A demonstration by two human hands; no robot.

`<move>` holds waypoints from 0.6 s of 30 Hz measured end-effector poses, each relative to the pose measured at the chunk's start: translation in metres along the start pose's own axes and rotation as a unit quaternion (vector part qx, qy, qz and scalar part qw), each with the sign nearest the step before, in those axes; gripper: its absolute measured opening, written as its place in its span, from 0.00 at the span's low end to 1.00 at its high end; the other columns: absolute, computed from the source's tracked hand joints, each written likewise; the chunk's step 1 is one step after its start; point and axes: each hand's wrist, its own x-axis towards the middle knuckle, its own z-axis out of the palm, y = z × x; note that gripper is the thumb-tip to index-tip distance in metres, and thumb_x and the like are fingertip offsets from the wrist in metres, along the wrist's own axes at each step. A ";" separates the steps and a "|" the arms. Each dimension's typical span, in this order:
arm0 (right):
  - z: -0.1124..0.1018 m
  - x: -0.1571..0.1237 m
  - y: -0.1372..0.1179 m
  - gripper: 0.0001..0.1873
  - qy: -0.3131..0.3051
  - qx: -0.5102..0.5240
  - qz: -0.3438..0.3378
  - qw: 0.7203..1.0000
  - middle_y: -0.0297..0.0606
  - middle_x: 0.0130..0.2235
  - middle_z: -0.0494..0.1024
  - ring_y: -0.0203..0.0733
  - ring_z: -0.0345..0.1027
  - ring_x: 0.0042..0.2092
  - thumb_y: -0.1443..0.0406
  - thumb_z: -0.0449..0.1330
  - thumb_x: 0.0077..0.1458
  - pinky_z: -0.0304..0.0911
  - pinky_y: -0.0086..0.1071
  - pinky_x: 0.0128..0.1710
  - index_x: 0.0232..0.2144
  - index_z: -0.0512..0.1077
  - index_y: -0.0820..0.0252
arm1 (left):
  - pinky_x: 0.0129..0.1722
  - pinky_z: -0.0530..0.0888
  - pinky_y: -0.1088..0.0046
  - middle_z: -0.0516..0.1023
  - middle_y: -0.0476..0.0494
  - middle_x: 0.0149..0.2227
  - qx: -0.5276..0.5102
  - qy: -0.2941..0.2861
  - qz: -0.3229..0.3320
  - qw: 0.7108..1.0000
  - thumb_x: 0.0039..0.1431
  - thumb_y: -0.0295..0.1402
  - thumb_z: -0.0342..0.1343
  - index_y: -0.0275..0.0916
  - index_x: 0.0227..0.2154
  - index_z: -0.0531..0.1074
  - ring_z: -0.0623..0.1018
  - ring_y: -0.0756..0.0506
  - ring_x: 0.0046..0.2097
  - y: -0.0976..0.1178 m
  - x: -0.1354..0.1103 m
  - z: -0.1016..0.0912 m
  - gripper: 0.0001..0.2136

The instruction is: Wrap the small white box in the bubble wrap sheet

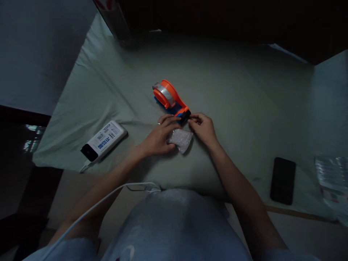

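An orange and blue tape dispenser (176,99) with a roll of clear tape lies on the green cloth, its black end toward me. My left hand (161,137) has thumb and fingers around a small bubble-wrapped packet (182,140) just below the dispenser. The upper fingers of that hand reach the dispenser's black end. At the right side of this end, my right hand (202,127) is closed in a pinch. Whatever lies between its fingertips is too small to make out. What the packet contains is hidden by the wrap.
A white power bank (106,139) with a cable plugged in lies at the left. Toward the right edge are a black phone (283,180) and a clear plastic package (332,174). A dark box-like object (217,21) stands along the back. A white cable (108,194) crosses my left forearm.
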 end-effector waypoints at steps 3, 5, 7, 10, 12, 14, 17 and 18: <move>0.005 0.001 0.002 0.09 0.020 -0.032 -0.014 0.999 0.30 0.24 0.71 0.33 0.63 0.26 0.63 0.61 0.46 0.59 0.29 0.29 0.33 0.72 0.60 | 0.61 0.59 0.52 0.66 0.36 0.57 -0.007 -0.005 0.002 1.000 0.42 0.28 0.57 0.38 0.47 0.66 0.59 0.36 0.62 -0.003 0.001 0.004 0.24; 0.006 0.001 0.002 0.08 0.023 -0.038 -0.016 0.999 0.30 0.23 0.70 0.34 0.63 0.26 0.63 0.60 0.47 0.59 0.29 0.28 0.32 0.71 0.59 | 0.61 0.59 0.52 0.66 0.36 0.57 -0.010 -0.011 0.002 1.000 0.42 0.27 0.56 0.38 0.46 0.66 0.59 0.36 0.62 -0.004 0.001 0.005 0.24; 0.007 0.002 0.002 0.07 0.020 -0.034 -0.013 0.999 0.29 0.22 0.70 0.34 0.63 0.25 0.64 0.59 0.47 0.58 0.29 0.27 0.31 0.70 0.59 | 0.61 0.59 0.51 0.65 0.37 0.58 -0.014 -0.015 0.003 1.000 0.42 0.27 0.56 0.38 0.46 0.66 0.59 0.36 0.62 -0.005 0.001 0.006 0.24; 0.007 0.003 0.002 0.05 0.008 -0.020 -0.003 1.000 0.28 0.20 0.69 0.33 0.62 0.23 0.65 0.59 0.47 0.58 0.28 0.26 0.30 0.69 0.58 | 0.61 0.59 0.51 0.64 0.36 0.58 -0.024 -0.017 0.004 1.000 0.42 0.27 0.57 0.38 0.46 0.65 0.59 0.36 0.62 -0.006 0.001 0.007 0.24; 0.006 0.004 0.002 0.04 0.000 -0.012 0.004 1.000 0.27 0.20 0.69 0.32 0.61 0.21 0.65 0.58 0.48 0.57 0.28 0.24 0.30 0.68 0.58 | 0.61 0.59 0.51 0.65 0.35 0.58 -0.026 -0.014 0.005 1.000 0.42 0.27 0.57 0.38 0.46 0.66 0.60 0.36 0.62 -0.006 0.001 0.007 0.24; 0.006 0.005 0.003 0.04 -0.005 -0.007 0.010 1.000 0.26 0.20 0.69 0.31 0.60 0.19 0.65 0.58 0.48 0.56 0.27 0.22 0.30 0.67 0.58 | 0.61 0.59 0.51 0.65 0.35 0.58 -0.027 -0.010 0.006 1.000 0.42 0.27 0.57 0.38 0.46 0.66 0.60 0.35 0.62 -0.006 0.000 0.007 0.23; 0.005 0.006 0.004 0.03 -0.013 -0.005 0.010 1.000 0.27 0.20 0.69 0.31 0.59 0.18 0.66 0.57 0.48 0.55 0.27 0.20 0.29 0.67 0.57 | 0.61 0.59 0.50 0.66 0.36 0.57 -0.028 -0.005 0.004 1.000 0.41 0.27 0.57 0.38 0.45 0.66 0.59 0.35 0.62 -0.006 0.000 0.006 0.23; 0.006 0.007 0.004 0.03 -0.014 -0.007 0.007 1.000 0.27 0.20 0.69 0.31 0.60 0.18 0.66 0.57 0.48 0.55 0.27 0.20 0.29 0.67 0.57 | 0.61 0.58 0.50 0.66 0.37 0.57 -0.030 -0.002 0.003 1.000 0.41 0.27 0.57 0.38 0.45 0.67 0.59 0.34 0.63 -0.006 0.000 0.006 0.23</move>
